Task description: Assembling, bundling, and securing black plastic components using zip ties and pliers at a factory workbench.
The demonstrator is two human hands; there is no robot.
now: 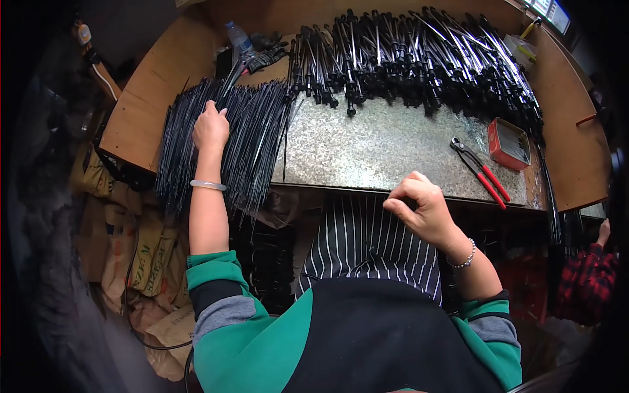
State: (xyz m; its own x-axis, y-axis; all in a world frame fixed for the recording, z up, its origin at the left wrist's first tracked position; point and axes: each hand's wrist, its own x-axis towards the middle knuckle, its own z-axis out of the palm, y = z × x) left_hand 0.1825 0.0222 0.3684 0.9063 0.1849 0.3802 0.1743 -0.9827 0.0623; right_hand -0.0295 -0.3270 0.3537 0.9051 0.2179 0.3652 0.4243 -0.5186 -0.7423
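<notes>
Lots of long, thin, dark sticks [255, 141] lie side by side in a big, wide pile at the left end of the table [367, 144]. They look shiny and mostly straight, and their near ends poke out past the front edge.

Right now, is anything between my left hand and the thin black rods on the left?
Nothing visible: your left hand is right at the thin black rods, though I can't tell whether its fingers grip any.
</notes>
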